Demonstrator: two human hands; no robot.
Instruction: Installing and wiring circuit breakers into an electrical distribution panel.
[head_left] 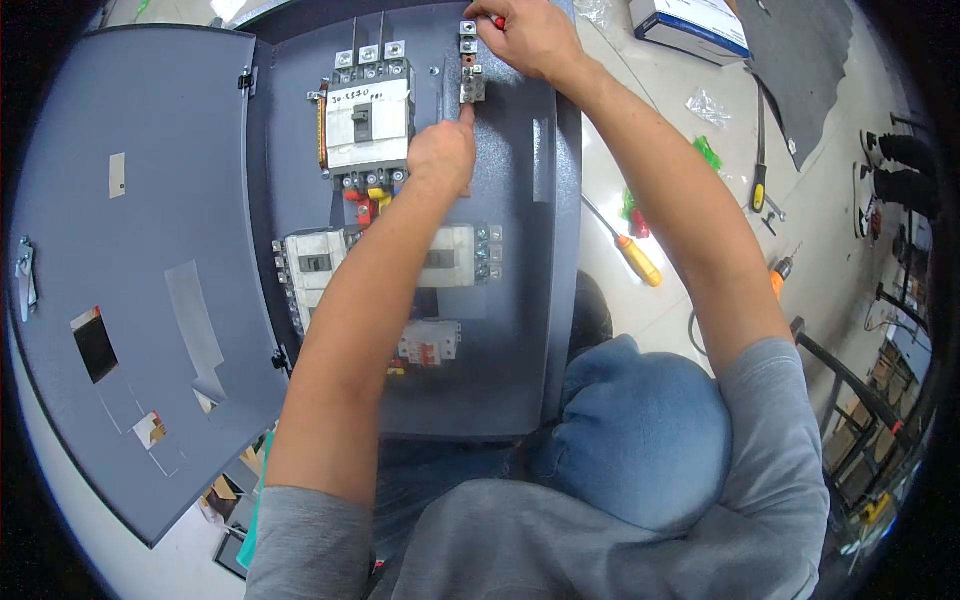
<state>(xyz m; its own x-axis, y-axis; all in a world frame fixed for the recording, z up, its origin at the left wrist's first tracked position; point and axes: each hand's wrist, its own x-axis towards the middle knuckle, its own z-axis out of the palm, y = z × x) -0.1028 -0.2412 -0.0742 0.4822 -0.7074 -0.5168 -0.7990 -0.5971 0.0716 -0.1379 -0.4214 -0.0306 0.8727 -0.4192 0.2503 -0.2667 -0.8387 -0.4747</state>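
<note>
An open grey metal electrical enclosure stands before me. Inside its upper right, a column of metal terminal lugs is fixed to the back plate. My left hand reaches in; its index finger is stretched up and touches the lower terminal block, while its other fingers are partly hidden. At the top, my right hand is closed beside the upper lugs, gripping a small red thing whose kind I cannot make out. A large white circuit breaker is mounted left of my left hand.
The enclosure door hangs wide to the left. Lower breakers sit partly behind my left forearm. On the floor at right lie a yellow-handled screwdriver, another long tool, an orange power drill and a white-and-blue box.
</note>
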